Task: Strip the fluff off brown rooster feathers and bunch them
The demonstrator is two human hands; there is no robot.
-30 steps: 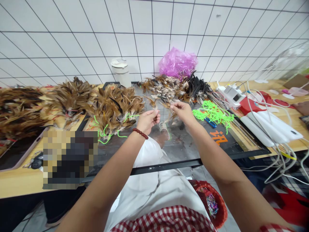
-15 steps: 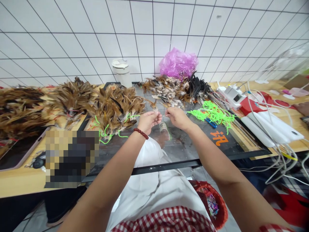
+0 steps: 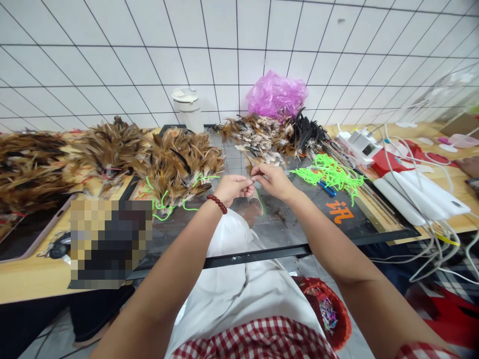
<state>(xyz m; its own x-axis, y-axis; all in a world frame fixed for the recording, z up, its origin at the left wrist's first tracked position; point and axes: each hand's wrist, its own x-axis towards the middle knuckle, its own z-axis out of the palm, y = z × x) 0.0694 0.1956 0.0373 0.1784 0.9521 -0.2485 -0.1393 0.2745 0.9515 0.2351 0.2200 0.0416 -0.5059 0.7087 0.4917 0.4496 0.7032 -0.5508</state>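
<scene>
I see a brown feather (image 3: 248,160) standing where the left hand (image 3: 232,190) and right hand (image 3: 274,182) meet, both pinching its base above the glass tabletop (image 3: 288,232). Rightward, nearer than the neon-green cord (image 3: 329,174), I read an orange "讯" (image 3: 340,212).

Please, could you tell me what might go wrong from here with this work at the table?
The left hand and right hand meet at their fingertips; anything small pinched there might slip. The green cords lie in a loose heap beside the right wrist and could tangle. The white cup stands behind brown feathers; a careless reach might tip it.
</scene>
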